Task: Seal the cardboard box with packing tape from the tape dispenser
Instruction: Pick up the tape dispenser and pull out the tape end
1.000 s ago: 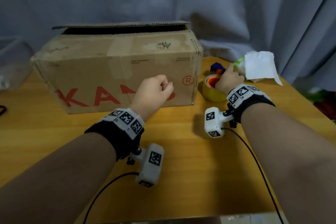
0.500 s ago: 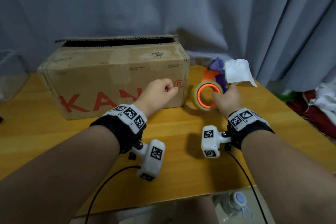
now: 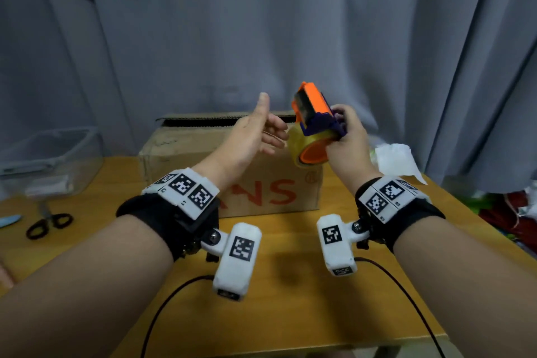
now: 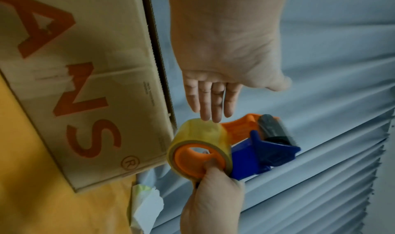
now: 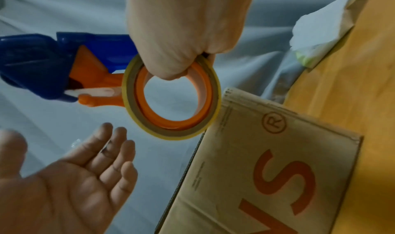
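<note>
tape dispenser lifted clear of the table, free hand coming in to find the tape end

right hand [image 3: 347,136] curls round the tape dispenser [image 3: 315,128], thumb hooked in the orange core, likely to steady it; left hand [image 3: 250,136] is spread, fingers [image 4: 210,100] just beside the roll at 9 o'clock. the cardboard box [image 3: 261,183] sits behind on the table [image 3: 290,314], top flap ajar. scissors [image 3: 48,222] at 9 o'clock, crumpled tissue [image 3: 396,160] at 3 o'clock; nothing blocks the box.

Dim, soft light; motion blur
</note>
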Available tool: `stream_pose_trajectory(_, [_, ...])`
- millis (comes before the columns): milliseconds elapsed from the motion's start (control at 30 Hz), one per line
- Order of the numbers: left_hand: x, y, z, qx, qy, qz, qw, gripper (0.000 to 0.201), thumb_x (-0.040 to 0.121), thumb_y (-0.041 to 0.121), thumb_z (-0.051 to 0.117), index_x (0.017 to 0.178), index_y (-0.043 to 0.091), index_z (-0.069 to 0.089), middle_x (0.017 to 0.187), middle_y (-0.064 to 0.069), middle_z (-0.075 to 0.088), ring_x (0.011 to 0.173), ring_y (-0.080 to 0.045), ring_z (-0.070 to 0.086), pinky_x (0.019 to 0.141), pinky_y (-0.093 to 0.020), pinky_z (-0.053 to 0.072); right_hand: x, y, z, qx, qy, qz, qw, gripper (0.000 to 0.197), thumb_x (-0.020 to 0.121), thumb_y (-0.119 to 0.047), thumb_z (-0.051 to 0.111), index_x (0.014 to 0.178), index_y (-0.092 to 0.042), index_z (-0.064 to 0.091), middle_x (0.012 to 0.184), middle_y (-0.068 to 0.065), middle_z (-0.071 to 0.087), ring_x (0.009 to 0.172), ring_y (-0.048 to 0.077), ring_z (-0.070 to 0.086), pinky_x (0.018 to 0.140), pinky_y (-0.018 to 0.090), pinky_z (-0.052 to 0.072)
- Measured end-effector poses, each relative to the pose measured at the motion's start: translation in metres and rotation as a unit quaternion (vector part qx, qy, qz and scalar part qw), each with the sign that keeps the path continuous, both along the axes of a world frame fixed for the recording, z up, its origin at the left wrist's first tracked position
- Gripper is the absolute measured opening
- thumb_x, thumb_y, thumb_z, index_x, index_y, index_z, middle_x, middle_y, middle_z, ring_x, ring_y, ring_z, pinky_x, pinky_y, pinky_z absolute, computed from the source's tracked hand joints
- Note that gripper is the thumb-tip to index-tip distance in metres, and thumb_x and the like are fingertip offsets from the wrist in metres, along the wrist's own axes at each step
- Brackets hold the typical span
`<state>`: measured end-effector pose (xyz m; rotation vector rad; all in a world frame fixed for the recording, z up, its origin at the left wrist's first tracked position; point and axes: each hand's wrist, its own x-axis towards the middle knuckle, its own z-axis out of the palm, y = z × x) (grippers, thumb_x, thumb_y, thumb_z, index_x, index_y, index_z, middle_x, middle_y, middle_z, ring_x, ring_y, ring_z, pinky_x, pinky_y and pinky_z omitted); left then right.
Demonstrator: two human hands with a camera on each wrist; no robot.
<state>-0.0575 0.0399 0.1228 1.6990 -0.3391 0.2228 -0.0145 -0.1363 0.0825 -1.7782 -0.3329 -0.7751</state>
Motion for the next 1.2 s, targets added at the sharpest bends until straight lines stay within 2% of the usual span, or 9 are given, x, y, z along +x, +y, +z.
stream_pose_trajectory(100, [-0.011, 0.017, 0.019, 0.012, 0.015, 0.018, 1.0, 0.067, 0.091, 0.063, 0.017, 0.082, 0.016, 0.063, 0.082, -0.005, 0.068, 0.08, -0.021, 0.066, 0.07, -0.031, 0.053, 0.002, 0.017, 0.01, -0.057, -0.017, -0.012, 0.998, 0.057, 0.064, 0.018, 0.045, 0.108, -0.018, 0.053, 0.103, 0.004, 0.053, 0.093, 0.022, 0.05, 0.082, 0.029, 0.042])
stream_pose_trajectory(200, [-0.022, 0.035, 0.036, 0.016, 0.035, 0.029, 0.999, 0.059, 0.089, 0.064, 0.031, 0.082, 0.015, 0.063, 0.081, -0.004, 0.069, 0.081, -0.021, 0.067, 0.072, -0.031, 0.053, 0.001, 0.031, 0.017, -0.117, -0.041, -0.025, 0.992, 0.054, 0.066, 0.017, 0.047, 0.111, -0.011, 0.053, 0.103, 0.001, 0.048, 0.096, 0.022, 0.048, 0.083, 0.027, 0.039])
stream_pose_trajectory(367, [-0.025, 0.062, 0.047, 0.025, 0.048, 0.026, 0.998, 0.038, 0.088, 0.044, 0.058, 0.097, 0.008, 0.067, 0.081, 0.0, 0.071, 0.072, -0.012, 0.066, 0.066, -0.023, 0.053, 0.004, 0.052, 0.024, -0.147, -0.043, -0.014, 0.988, 0.051, 0.069, 0.015, 0.051, 0.109, -0.016, 0.05, 0.104, -0.002, 0.043, 0.099, 0.023, 0.046, 0.078, 0.026, 0.033])
stream_pose_trajectory(600, [-0.021, 0.082, 0.052, -0.002, 0.059, 0.046, 0.997, 0.011, 0.09, 0.018, 0.06, 0.085, 0.011, 0.066, 0.073, -0.002, 0.07, 0.065, -0.01, 0.065, 0.062, -0.021, 0.055, 0.007, 0.07, 0.029, -0.162, 0.001, 0.009, 0.987, 0.054, 0.069, 0.006, 0.058, 0.106, -0.029, 0.04, 0.107, -0.006, 0.043, 0.102, 0.022, 0.049, 0.083, 0.034, 0.045])
stream_pose_trajectory(767, [-0.013, 0.088, 0.066, 0.045, 0.063, 0.074, 0.994, 0.008, 0.091, 0.013, 0.058, 0.087, 0.008, 0.061, 0.075, -0.006, 0.067, 0.059, -0.009, 0.064, 0.054, -0.017, 0.053, -0.008, 0.08, 0.033, -0.177, 0.053, 0.083, 0.979, 0.065, 0.074, -0.006, 0.073, 0.127, -0.015, 0.037, 0.102, -0.003, 0.049, 0.088, 0.015, 0.051, 0.068, -0.001, 0.037])
stream_pose_trajectory(833, [-0.009, 0.087, 0.076, 0.086, 0.058, 0.071, 0.992, 0.01, 0.091, 0.014, 0.059, 0.085, 0.006, 0.062, 0.071, -0.005, 0.067, 0.055, -0.007, 0.063, 0.054, -0.016, 0.052, -0.01, 0.087, 0.031, -0.162, 0.066, 0.154, 0.972, 0.079, 0.074, -0.004, 0.074, 0.136, -0.02, 0.028, 0.099, -0.006, 0.052, 0.083, 0.009, 0.056, 0.073, 0.006, 0.044])
stream_pose_trajectory(933, [-0.004, 0.082, 0.093, 0.153, 0.043, 0.065, 0.985, 0.014, 0.092, 0.014, 0.058, 0.082, 0.004, 0.061, 0.064, -0.002, 0.064, 0.047, -0.003, 0.059, 0.05, -0.013, 0.05, -0.005, 0.099, 0.026, -0.121, 0.075, 0.235, 0.961, 0.086, 0.075, 0.0, 0.072, 0.142, -0.025, 0.024, 0.111, -0.012, 0.057, 0.098, 0.0, 0.059, 0.083, 0.013, 0.048])
stream_pose_trajectory(1100, [0.003, 0.083, 0.119, 0.259, 0.02, 0.097, 0.961, 0.019, 0.092, 0.017, 0.058, 0.077, 0.006, 0.063, 0.06, 0.0, 0.06, 0.043, -0.004, 0.052, 0.045, -0.013, 0.044, -0.004, 0.117, 0.034, -0.006, 0.1, 0.267, 0.958, 0.075, 0.075, 0.0, 0.07, 0.134, -0.023, 0.03, 0.11, -0.001, 0.059, 0.09, 0.007, 0.063, 0.074, 0.022, 0.051])
stream_pose_trajectory(1200, [0.008, 0.089, 0.131, 0.31, 0.022, 0.112, 0.944, 0.018, 0.092, 0.018, 0.058, 0.078, 0.006, 0.062, 0.062, -0.003, 0.057, 0.041, -0.004, 0.049, 0.045, -0.014, 0.042, 0.001, 0.122, 0.044, -0.03, 0.091, 0.246, 0.965, 0.075, 0.075, -0.003, 0.071, 0.133, -0.022, 0.027, 0.107, 0.0, 0.057, 0.085, 0.009, 0.062, 0.07, 0.021, 0.048])
